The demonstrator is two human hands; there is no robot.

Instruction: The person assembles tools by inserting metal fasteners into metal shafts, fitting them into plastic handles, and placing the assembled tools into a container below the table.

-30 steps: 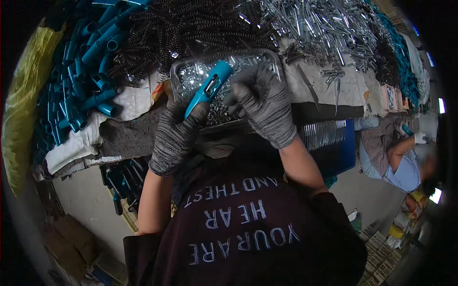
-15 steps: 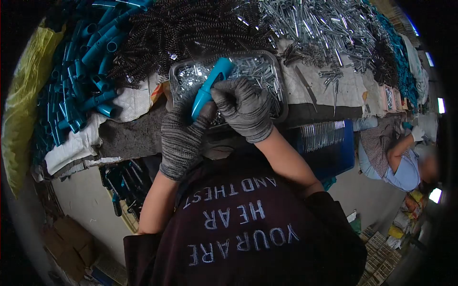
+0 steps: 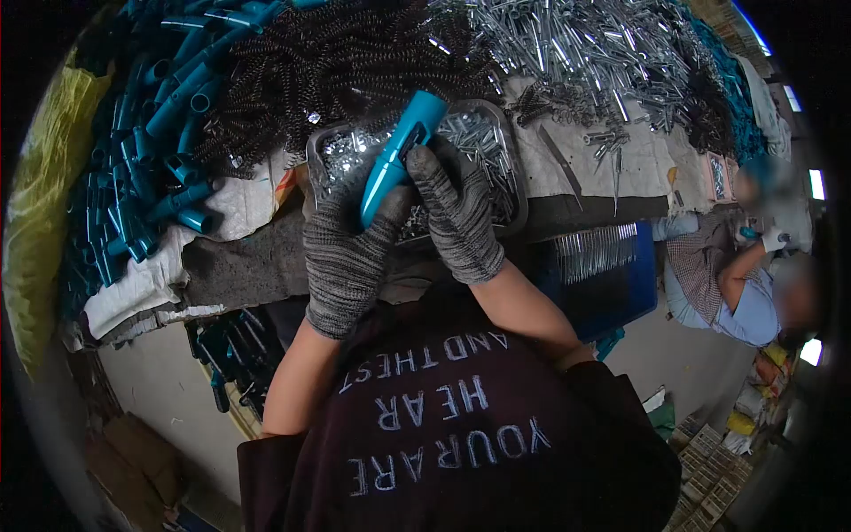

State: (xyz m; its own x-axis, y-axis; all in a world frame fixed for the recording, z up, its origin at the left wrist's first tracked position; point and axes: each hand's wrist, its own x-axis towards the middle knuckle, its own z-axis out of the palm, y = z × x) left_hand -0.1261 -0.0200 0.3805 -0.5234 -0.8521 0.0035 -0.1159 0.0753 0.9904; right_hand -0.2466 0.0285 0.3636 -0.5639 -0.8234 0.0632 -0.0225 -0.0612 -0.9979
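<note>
A teal plastic tube (image 3: 402, 152) with a dark slot in its side leans up to the right between my hands. My left hand (image 3: 347, 257), in a grey knit glove, is closed round its lower end. My right hand (image 3: 459, 208), gloved alike, presses its thumb near the slot, its other fingers partly hidden behind the tube. Beneath them sits a clear plastic tray (image 3: 521, 168) of small shiny metal parts, partly covered by my hands.
Teal tubes (image 3: 142, 160) pile up at left beside a yellow sack (image 3: 44, 213). Dark springs (image 3: 328, 62) and metal rods (image 3: 576, 53) heap at the back. A knife (image 3: 560, 164) lies right of the tray. Below hangs a blue bin (image 3: 612, 293); a co-worker (image 3: 745, 284) sits at far right.
My right hand has gone from a pinch above the slot to a grip with its thumb laid along the tube. The tube's upper end has risen slightly and its slot has turned.
</note>
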